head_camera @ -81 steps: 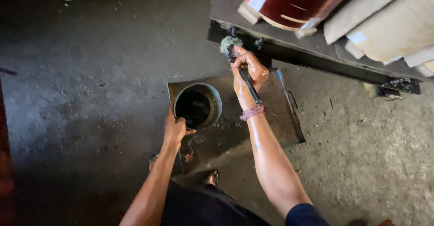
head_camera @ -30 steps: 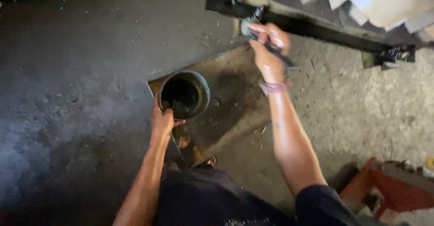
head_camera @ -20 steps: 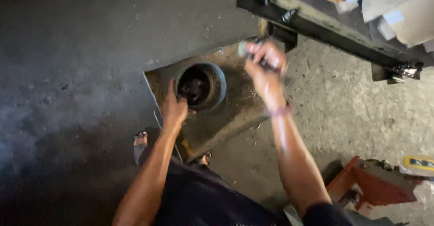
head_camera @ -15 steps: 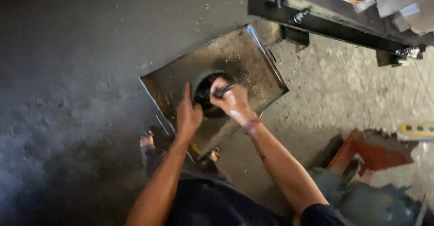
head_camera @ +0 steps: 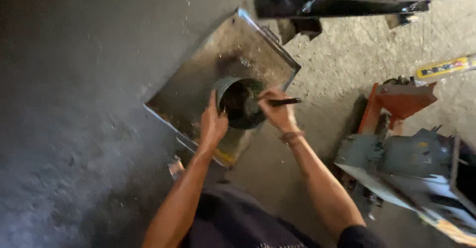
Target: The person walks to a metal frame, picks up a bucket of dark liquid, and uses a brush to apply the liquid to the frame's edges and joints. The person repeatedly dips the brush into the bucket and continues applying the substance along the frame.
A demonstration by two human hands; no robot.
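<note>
A round dark metal housing (head_camera: 237, 100) stands in a shallow steel tray (head_camera: 198, 89) on the concrete floor. My left hand (head_camera: 212, 123) grips the housing's near-left rim. At its right rim, my right hand (head_camera: 275, 111) holds a black-handled brush (head_camera: 283, 101) whose head dips inside the housing and is partly hidden there. A band sits on my right wrist.
A black steel beam (head_camera: 337, 5) crosses the top. An orange-red metal stand (head_camera: 396, 101) and a grey machine (head_camera: 411, 163) crowd the right side. A yellow tool (head_camera: 444, 68) lies at the far right. Dark stained floor spreads to the left.
My right hand came down from the black beam to the housing and put the brush inside it. The left hand stayed on the rim; the view swung so the tray sits higher.
</note>
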